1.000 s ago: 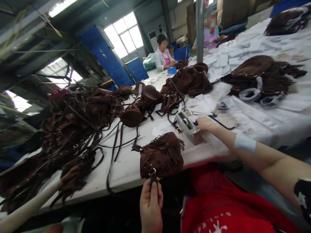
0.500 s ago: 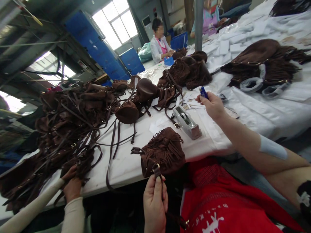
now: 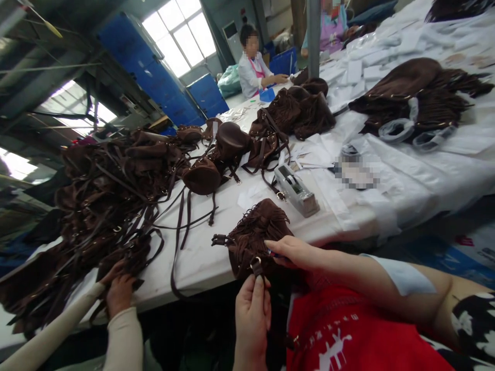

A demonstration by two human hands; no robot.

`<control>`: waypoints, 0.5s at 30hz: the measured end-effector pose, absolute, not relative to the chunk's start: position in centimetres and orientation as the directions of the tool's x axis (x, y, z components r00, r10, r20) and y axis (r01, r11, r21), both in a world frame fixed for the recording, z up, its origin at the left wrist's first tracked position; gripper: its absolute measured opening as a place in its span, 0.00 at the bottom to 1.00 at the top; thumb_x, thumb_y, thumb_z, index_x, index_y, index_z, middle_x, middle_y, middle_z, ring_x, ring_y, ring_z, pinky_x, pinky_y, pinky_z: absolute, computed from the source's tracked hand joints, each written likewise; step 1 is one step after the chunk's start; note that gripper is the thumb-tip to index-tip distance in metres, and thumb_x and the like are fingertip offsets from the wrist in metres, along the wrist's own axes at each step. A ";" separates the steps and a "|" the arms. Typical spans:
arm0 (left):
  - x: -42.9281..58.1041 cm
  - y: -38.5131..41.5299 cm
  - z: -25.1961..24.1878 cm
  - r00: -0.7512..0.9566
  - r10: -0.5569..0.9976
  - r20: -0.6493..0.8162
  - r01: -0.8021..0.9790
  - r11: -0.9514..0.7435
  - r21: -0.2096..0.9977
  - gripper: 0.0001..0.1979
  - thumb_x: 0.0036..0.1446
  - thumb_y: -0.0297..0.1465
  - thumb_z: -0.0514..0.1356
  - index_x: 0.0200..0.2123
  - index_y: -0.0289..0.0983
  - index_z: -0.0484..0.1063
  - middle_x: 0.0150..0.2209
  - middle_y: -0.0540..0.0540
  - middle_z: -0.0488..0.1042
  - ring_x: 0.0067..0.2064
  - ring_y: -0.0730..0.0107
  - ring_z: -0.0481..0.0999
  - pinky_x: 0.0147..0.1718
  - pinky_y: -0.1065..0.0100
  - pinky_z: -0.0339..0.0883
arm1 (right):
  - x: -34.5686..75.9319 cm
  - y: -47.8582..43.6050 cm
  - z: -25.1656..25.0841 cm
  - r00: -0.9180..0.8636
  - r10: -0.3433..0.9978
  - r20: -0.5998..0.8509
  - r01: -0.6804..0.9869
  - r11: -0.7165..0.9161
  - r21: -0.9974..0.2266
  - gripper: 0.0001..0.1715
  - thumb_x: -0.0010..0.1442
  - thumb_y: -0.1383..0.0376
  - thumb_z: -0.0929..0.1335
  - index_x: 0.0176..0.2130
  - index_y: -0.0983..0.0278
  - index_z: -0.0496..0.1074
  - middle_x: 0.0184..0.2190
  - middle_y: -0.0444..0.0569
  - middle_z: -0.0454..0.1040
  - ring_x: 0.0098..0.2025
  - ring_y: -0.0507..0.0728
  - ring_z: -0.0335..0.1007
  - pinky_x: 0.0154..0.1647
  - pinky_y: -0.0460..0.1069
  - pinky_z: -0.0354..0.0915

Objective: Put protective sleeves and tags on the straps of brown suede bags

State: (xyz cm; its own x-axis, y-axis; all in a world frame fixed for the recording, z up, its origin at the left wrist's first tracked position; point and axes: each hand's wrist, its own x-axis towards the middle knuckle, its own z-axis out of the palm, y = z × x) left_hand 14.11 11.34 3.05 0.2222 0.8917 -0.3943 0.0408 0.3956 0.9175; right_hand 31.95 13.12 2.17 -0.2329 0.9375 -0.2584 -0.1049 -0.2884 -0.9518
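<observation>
A small dark brown fringed bag [image 3: 253, 226] rests at the near edge of the table. Between the thumb and fingers of my left hand [image 3: 250, 312] is the bag's strap [image 3: 257, 267], pinched just below a gold ring. My right hand [image 3: 296, 251] is closed beside the bag's front, close to the ring. It grips a small blue lighter [image 3: 274, 254], mostly covered by the fingers. A grey tape dispenser [image 3: 297, 190] stands on the table behind the bag.
Brown bags with long straps [image 3: 127, 175] are heaped along the left. A co-worker's hands [image 3: 118, 288] handle a bag there. Another person [image 3: 253, 69] sits across the table. A larger fringed bag [image 3: 410, 98] and white packing [image 3: 371, 72] lie at the right. A metal post [image 3: 313, 41] rises behind.
My right hand has come down and left from above the table to the bag, bringing the lighter. My left hand keeps the strap, shifted slightly right. The person across has reached an arm outward.
</observation>
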 end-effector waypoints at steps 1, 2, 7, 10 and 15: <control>14.0 11.3 3.0 0.226 0.890 -0.397 0.034 0.400 0.916 0.23 0.48 0.51 0.64 0.27 0.34 0.68 0.12 0.61 0.51 0.12 0.88 0.46 0.10 0.84 0.39 | 31.8 13.0 2.3 -0.205 0.948 -0.244 -0.031 -0.255 -0.966 0.37 0.57 0.37 0.58 0.17 0.64 0.58 0.12 0.39 0.53 0.15 0.46 0.44 0.17 0.46 0.42; 13.9 11.2 2.9 0.233 0.887 -0.398 0.028 0.403 0.915 0.23 0.48 0.50 0.64 0.27 0.34 0.68 0.12 0.61 0.51 0.12 0.88 0.46 0.10 0.83 0.39 | 31.6 12.9 2.4 -0.176 0.957 -0.230 0.056 -0.224 -0.973 0.37 0.58 0.38 0.59 0.17 0.65 0.60 0.13 0.39 0.54 0.16 0.46 0.45 0.18 0.46 0.42; 13.8 11.0 2.8 0.262 0.871 -0.416 -0.006 0.432 0.902 0.22 0.50 0.49 0.63 0.27 0.35 0.68 0.12 0.62 0.52 0.12 0.88 0.46 0.10 0.83 0.39 | 31.0 12.4 2.8 -0.063 0.984 -0.169 0.407 -0.129 -0.904 0.33 0.61 0.46 0.60 0.18 0.67 0.68 0.16 0.43 0.59 0.20 0.48 0.51 0.22 0.47 0.44; 13.8 11.0 3.0 0.241 0.860 -0.449 -0.029 0.469 0.883 0.23 0.46 0.50 0.65 0.27 0.35 0.68 0.12 0.62 0.52 0.12 0.88 0.46 0.09 0.84 0.39 | 30.7 12.3 2.8 -0.066 0.986 -0.152 0.476 -0.103 -0.873 0.33 0.62 0.47 0.59 0.19 0.67 0.71 0.16 0.43 0.61 0.21 0.48 0.52 0.23 0.47 0.44; 13.7 10.9 2.9 0.242 0.864 -0.443 -0.038 0.464 0.885 0.23 0.46 0.50 0.65 0.27 0.35 0.68 0.12 0.62 0.52 0.12 0.88 0.46 0.09 0.84 0.40 | 30.5 12.2 2.8 -0.061 0.987 -0.147 0.528 -0.094 -0.844 0.34 0.63 0.48 0.58 0.18 0.66 0.69 0.16 0.43 0.61 0.20 0.48 0.50 0.23 0.47 0.43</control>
State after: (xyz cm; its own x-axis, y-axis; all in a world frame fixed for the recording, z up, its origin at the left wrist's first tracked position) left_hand 13.69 10.88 2.94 0.2415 0.8635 -0.4427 -0.0380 0.4643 0.8849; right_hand 30.48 12.24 2.80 -0.0607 0.9872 -0.1475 0.5283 -0.0936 -0.8439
